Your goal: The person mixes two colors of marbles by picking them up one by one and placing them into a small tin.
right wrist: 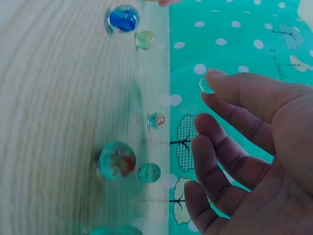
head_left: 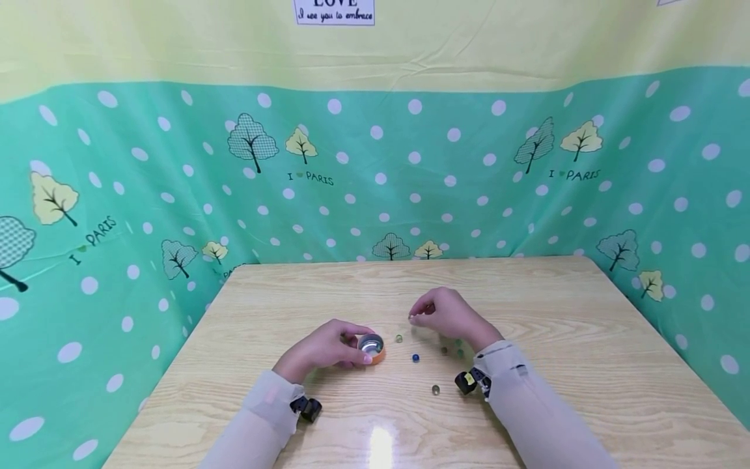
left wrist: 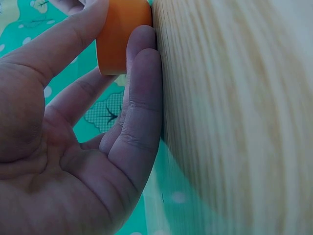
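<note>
My left hand (head_left: 325,348) grips a small round orange tin (head_left: 378,357) with a silvery inside, thumb and fingers around its sides. In the left wrist view the tin's plain orange wall (left wrist: 122,41) shows between thumb and fingers, down at the tabletop. To its right, my right hand (head_left: 450,316) is raised over the table and pinches a clear glass marble (right wrist: 205,85) between thumb and index finger. The other fingers curl loosely below. Between the hands lie a blue marble (head_left: 415,358) and a yellow-green marble (head_left: 399,339).
Several more marbles lie under and near the right forearm, among them a marble with a red swirl (right wrist: 117,160) and a greenish one (right wrist: 149,173). A brownish marble (head_left: 435,389) sits nearer the front. The wooden table (head_left: 281,286) meets a green dotted curtain (head_left: 351,176) at the back.
</note>
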A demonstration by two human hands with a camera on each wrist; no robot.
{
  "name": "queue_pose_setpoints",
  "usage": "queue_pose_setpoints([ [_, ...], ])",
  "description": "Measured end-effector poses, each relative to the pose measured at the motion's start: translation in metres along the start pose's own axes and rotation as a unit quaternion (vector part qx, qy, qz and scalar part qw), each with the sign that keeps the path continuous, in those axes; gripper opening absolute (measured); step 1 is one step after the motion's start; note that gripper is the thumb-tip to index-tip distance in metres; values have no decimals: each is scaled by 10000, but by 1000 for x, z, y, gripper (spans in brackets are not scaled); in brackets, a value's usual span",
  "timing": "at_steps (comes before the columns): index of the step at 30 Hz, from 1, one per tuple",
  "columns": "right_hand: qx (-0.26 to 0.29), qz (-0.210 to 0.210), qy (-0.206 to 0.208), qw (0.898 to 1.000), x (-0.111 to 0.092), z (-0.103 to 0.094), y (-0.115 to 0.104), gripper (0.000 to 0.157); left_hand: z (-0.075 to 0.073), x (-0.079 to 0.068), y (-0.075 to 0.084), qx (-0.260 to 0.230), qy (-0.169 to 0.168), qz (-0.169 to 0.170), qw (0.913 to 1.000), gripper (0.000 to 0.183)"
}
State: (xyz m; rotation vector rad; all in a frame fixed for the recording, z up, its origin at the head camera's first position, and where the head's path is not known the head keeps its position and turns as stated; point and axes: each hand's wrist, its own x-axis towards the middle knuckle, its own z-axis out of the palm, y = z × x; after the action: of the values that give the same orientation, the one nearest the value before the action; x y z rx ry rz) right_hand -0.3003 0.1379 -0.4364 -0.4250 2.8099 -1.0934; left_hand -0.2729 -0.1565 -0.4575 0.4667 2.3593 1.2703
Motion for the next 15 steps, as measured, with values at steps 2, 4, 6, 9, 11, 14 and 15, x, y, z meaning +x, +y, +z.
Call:
queue_pose_setpoints([
  [2, 4, 11, -9, 10000, -1, 2, -2, 5, 0, 0, 0, 37, 5, 9, 10000, 59],
  [4, -21, -42, -12, 10000, -1, 4, -4, 5, 0, -1, 0, 50, -3, 15, 10000, 58],
  [6, -60, -118, -23, 9999, -1, 5, -5, 4, 0, -1, 1, 35, -20, 19, 10000, 57],
  [9, -48, -185, -84, 9998, -1, 8, -7, 4, 0, -1, 1, -31, -40, 0, 10000, 57],
  [11, -42, -206, -141, 9997, -1, 9, -9, 4, 0, -1, 2, -55, -37, -25, 10000, 57],
  [14, -62, -244, -207, 9995, -2, 12, -12, 4, 1, -1, 2, -52, -18, -56, 10000, 56],
  [15, -79, -269, -219, 9994, -3, 12, -13, 4, 1, -1, 2, -51, -15, -67, 10000, 55],
])
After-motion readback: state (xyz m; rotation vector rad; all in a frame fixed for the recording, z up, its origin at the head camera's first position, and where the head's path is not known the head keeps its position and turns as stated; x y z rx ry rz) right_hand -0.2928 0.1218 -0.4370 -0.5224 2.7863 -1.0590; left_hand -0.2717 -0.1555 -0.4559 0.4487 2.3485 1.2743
